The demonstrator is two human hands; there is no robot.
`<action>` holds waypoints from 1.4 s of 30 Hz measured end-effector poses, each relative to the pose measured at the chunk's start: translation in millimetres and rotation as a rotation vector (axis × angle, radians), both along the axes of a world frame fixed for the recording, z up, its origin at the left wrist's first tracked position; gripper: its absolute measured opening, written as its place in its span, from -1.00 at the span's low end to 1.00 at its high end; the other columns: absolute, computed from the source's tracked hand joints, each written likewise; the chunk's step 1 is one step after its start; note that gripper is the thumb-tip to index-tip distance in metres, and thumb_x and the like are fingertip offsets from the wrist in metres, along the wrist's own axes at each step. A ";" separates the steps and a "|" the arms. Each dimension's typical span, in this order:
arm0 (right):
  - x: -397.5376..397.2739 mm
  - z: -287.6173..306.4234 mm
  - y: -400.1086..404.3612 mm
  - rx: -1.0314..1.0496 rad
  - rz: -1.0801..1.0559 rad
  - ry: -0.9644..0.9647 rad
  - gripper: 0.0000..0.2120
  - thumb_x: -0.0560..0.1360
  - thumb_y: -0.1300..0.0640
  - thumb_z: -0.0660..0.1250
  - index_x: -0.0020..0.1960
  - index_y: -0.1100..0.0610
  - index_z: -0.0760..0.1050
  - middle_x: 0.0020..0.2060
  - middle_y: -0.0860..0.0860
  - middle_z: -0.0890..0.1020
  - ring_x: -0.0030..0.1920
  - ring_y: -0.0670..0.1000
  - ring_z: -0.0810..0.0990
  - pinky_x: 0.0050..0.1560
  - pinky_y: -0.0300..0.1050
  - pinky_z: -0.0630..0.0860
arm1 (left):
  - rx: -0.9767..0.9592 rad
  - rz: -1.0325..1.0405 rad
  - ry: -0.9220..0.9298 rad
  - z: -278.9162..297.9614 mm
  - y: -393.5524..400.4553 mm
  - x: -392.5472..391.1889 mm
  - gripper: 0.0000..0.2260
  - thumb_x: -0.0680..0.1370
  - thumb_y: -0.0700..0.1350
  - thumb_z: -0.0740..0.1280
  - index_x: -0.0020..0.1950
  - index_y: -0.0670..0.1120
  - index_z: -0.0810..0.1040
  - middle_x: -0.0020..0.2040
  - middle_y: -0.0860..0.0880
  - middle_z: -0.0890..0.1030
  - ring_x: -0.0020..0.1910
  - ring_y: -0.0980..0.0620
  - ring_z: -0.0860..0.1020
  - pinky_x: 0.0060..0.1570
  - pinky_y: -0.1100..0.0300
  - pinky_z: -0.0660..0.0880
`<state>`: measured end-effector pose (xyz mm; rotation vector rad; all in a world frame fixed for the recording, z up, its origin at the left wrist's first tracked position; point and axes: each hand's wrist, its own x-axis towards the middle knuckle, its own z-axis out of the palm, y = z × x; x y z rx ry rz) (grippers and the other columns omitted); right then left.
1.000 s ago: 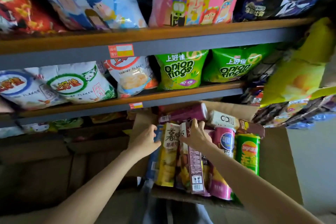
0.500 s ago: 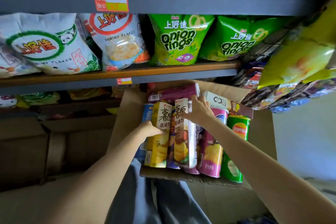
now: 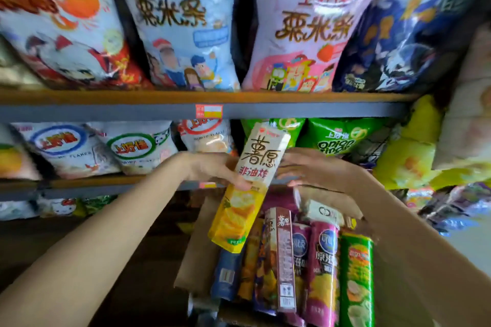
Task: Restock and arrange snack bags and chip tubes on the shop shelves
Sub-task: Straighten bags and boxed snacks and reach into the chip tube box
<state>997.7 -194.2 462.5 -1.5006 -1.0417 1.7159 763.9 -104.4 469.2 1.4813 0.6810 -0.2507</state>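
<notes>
The yellow-and-cream chip box (image 3: 248, 186) is being held up in front of the shelves, clear of the cardboard carton (image 3: 414, 260) it appears to belong to. Its long axis is running nearly upright, tilted so the cream top is leaning to the right and away, toward the onion rings bags (image 3: 342, 135), while the yellow bottom is hanging over the carton's left side. The left hand (image 3: 212, 170) is gripping it about the middle, the thumb crossing the front face and the other fingers wrapping behind, out of sight. The right hand (image 3: 310, 170) is hovering just beside the box's right edge, fingers spread and relaxed; motion blur is making it impossible to tell whether the fingertips are touching the box, and it is holding nothing that can be seen. So the left hand is the one carrying, and the right is the nearer to the green bags' side of the shelf.

Below, the carton is still holding more stock standing on end: a brown chip box (image 3: 284, 260), purple chip tubes (image 3: 322, 268) and a green chip tube (image 3: 356, 281). The middle shelf (image 3: 106, 186) is running behind both wrists, carrying shrimp flakes bags (image 3: 132, 151) to the left. The upper shelf (image 3: 292, 110) is bearing tall corn-stick bags (image 3: 175, 24) and a price label (image 3: 209, 111).

The next move probably calls for choosing a gap and turning the box square to the shelf edge.
</notes>
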 end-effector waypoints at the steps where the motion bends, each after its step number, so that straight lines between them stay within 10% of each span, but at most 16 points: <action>1: 3.8 24.8 -1.3 0.080 0.042 0.008 -0.23 0.13 -0.22 0.57 0.22 0.13 0.49 0.12 0.08 0.63 0.03 0.09 0.62 -0.04 -0.13 0.58 | 0.043 -0.026 -0.037 24.9 0.7 5.4 -0.34 0.08 0.12 0.61 0.13 0.00 0.54 0.08 0.11 0.65 0.10 0.16 0.58 0.04 0.35 0.48; 8: 20.7 181.4 -17.0 0.585 -0.168 0.104 -0.40 0.14 -0.26 0.53 0.06 0.06 0.59 -0.10 0.01 0.68 -0.14 -0.01 0.63 -0.17 -0.16 0.59 | 0.400 0.023 -0.487 182.3 -20.4 60.1 -0.73 0.42 -0.42 0.33 -0.05 -0.07 0.51 -0.26 0.17 0.67 -0.24 0.30 0.60 -0.23 0.46 0.47; 12: 25.2 244.2 -38.9 0.912 -0.433 0.003 -0.40 0.15 -0.22 0.53 0.03 0.14 0.52 -0.22 -0.02 0.67 -0.21 -0.03 0.63 -0.24 -0.22 0.56 | 0.510 0.195 -0.764 246.8 -29.5 94.0 -0.65 0.31 -0.21 0.44 0.08 -0.12 0.59 -0.01 -0.03 0.67 -0.03 0.06 0.63 0.00 0.23 0.56; 15: 28.5 262.0 -45.9 1.109 -0.507 -0.328 -0.66 0.41 0.07 0.44 0.12 0.09 0.42 -0.12 -0.12 0.62 -0.11 -0.19 0.60 -0.09 -0.25 0.52 | 0.622 0.421 -0.895 285.7 -31.2 119.5 -0.63 0.21 -0.10 0.57 -0.01 -0.05 0.62 -0.03 0.00 0.68 0.01 0.03 0.63 0.11 0.13 0.53; 21: 19.0 296.8 8.1 1.102 -0.702 -1.198 -0.05 0.35 -0.06 0.47 0.50 0.18 -0.04 0.35 0.14 0.31 0.31 0.20 0.36 0.18 0.07 0.38 | 0.783 0.693 -0.978 344.7 -20.6 159.3 -0.53 0.34 -0.12 0.53 0.22 -0.14 0.54 0.11 -0.04 0.62 -0.01 0.09 0.59 -0.08 0.33 0.52; 28: 39.3 297.5 70.4 0.852 -0.774 -1.160 -0.10 0.43 -0.03 0.41 0.49 0.21 -0.11 0.34 0.20 0.32 0.27 0.28 0.40 0.16 0.14 0.42 | 1.045 0.643 -0.588 322.4 17.1 171.2 -0.50 0.53 -0.21 0.31 0.45 -0.14 0.27 0.24 -0.08 0.54 0.16 0.02 0.50 0.11 0.23 0.41; 38: 47.0 277.0 91.9 0.882 -0.834 -1.154 -0.32 0.48 -0.06 0.34 0.41 0.24 0.11 0.29 0.20 0.35 0.24 0.25 0.43 0.10 0.05 0.43 | 1.248 0.912 -0.775 266.3 24.1 134.7 -0.77 0.51 -0.36 0.22 0.13 -0.18 0.47 -0.06 -0.05 0.59 -0.07 -0.06 0.59 -0.02 0.16 0.49; 42: 44.3 248.6 72.2 1.205 -0.923 -1.133 -0.50 0.48 0.08 0.34 0.32 0.27 0.30 0.20 0.23 0.39 0.19 0.24 0.39 0.15 -0.01 0.33 | 1.295 0.861 -0.925 210.2 -9.7 119.3 -0.80 0.44 -0.28 0.19 0.00 -0.05 0.43 -0.21 0.09 0.54 -0.23 0.08 0.54 -0.15 0.29 0.46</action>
